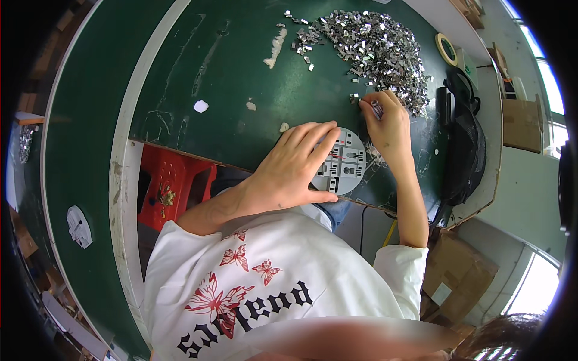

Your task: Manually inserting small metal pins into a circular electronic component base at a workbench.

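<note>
A round grey plastic plate (351,157) with slots and raised parts lies at the table's near edge. My left hand (292,159) spans its left side, fingers at the far rim and thumb at the near rim, holding it. Just beyond and right of the plate, my right hand (390,123) is closed, thumb and forefinger pinching a small shiny metal piece (359,100). More silvery metal (377,109) shows inside the curled fingers, partly hidden. Next to these fingertips begins a large heap of small metal pieces (385,48).
The green table (241,78) has white crumbs and scratches. A tape roll (446,49) and a black bag (466,144) sit along the right side. Another grey plate (79,227) lies on the surface at far left. A red stool (162,192) stands below the table edge.
</note>
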{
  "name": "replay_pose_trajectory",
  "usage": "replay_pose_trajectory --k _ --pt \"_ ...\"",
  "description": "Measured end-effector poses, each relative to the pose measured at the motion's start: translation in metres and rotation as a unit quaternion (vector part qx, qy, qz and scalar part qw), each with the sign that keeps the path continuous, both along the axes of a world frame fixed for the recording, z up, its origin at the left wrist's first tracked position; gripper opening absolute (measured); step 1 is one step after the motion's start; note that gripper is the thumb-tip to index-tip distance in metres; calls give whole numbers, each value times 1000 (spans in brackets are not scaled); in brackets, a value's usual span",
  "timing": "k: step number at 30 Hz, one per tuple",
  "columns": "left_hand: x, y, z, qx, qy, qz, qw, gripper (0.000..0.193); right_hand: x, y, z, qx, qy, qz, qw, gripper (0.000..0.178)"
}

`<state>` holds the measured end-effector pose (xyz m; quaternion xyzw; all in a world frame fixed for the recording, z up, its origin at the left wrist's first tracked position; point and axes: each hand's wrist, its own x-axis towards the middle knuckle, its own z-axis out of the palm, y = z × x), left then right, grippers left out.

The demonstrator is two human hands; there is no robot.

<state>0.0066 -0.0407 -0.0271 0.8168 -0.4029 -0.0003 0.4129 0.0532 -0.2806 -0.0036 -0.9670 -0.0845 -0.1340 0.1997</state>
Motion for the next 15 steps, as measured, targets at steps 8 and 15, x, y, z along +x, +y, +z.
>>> replay_pose_trajectory --k 8,15 --pt "1 -3 5 -63 18 30 997 83 -27 19 38 172 121 -52 976 9" --pt "3 -19 0 -136 42 50 989 26 -64 28 43 201 34 77 976 12"
